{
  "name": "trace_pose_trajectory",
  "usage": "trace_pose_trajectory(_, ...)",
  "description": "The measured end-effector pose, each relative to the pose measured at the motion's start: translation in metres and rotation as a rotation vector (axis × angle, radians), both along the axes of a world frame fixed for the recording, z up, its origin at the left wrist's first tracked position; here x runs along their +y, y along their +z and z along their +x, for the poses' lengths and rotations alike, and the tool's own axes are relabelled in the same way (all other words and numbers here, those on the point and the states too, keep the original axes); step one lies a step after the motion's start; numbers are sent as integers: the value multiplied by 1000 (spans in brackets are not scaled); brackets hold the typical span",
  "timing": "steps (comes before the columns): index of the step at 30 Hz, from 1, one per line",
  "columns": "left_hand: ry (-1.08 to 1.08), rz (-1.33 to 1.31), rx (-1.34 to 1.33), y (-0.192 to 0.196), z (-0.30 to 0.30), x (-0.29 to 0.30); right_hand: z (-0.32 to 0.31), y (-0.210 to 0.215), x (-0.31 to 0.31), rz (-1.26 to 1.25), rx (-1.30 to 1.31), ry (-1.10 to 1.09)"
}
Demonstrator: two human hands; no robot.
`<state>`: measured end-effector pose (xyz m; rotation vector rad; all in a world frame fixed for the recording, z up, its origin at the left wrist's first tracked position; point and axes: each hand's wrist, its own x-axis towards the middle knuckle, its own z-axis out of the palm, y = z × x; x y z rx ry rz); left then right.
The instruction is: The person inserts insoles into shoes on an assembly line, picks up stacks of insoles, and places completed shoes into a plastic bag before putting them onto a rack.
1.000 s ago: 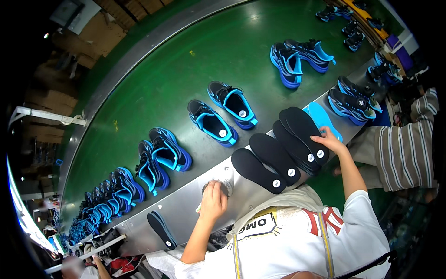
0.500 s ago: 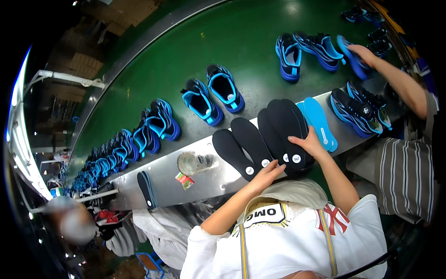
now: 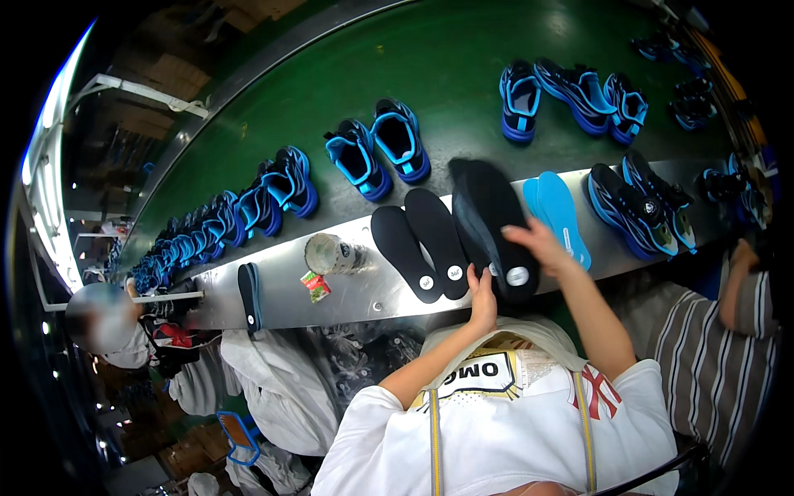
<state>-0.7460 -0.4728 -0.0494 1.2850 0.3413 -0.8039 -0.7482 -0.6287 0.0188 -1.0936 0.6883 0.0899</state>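
Observation:
A stack of black insoles (image 3: 490,194) with white round heel stickers lies in front of me, its toe end smeared by motion. My right hand (image 3: 546,250) is at the stack's right edge, thumb over the top insole; its other fingertips are partly hidden. Held open, my left hand (image 3: 483,302) has its fingers stretched up against the heel end's left side. Two more black insoles (image 3: 418,244) lie side by side to the left. Just right of the stack are light blue insoles (image 3: 558,217), one overlapping the other.
A metal ledge (image 3: 364,302) runs along a green worktop (image 3: 447,50). It carries a clear jar (image 3: 329,254), a small red-green packet (image 3: 315,286), dark insoles (image 3: 249,298) and black-blue shoes (image 3: 633,207). More shoes (image 3: 281,183) line the worktop. A person in striped clothing (image 3: 711,355) is at right.
The stack has shifted left relative to the blue insoles, showing more of them. My left fingers have straightened upward. The person at right has set a shoe down on the worktop and drawn back.

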Motion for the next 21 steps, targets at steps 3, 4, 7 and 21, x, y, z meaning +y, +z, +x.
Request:
trace_pose_trajectory(3, 91, -108, 197, 3, 4, -6, 12, -41, 26, -393, 91, 0)
trace_pose_trajectory(4, 107, -127, 268, 12, 8, -9, 10, -52, 28, -452, -37, -92)
trace_pose_trajectory(7, 72, -102, 440, 56, 24, -21, 0, -55, 21, -587, -96, -146)
trace_pose_trajectory(21, -462, 275, -683, -7, 48, -20, -45, -78, -39, -29, -71, -101)
